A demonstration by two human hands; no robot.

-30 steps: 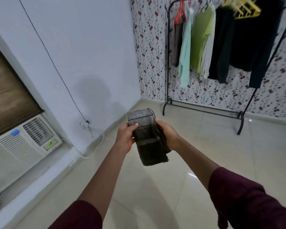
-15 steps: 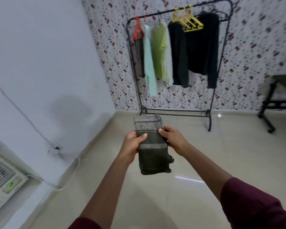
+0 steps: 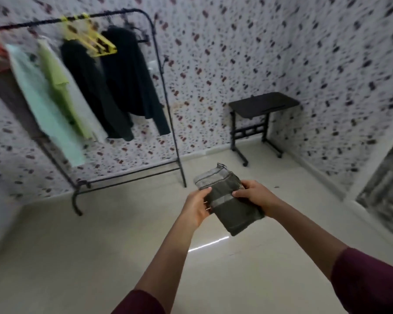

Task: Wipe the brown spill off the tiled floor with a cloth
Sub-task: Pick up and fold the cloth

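Note:
A folded dark grey-green cloth with lighter grey bands is held out in front of me above the floor. My left hand grips its left edge, thumb on top. My right hand grips its right edge. The cream tiled floor stretches below my arms. I see no brown spill on the visible tiles; only a few small dark specks lie near the right wall.
A black clothes rack with hanging garments and yellow hangers stands at the left against the patterned wall. A small black side table on wheels sits in the far corner. A dark blurred panel is at the right edge.
The view has swung to the right: the window air unit and white wall have left the frame, and the black table and right wall have come in. Both hands still hold the cloth.

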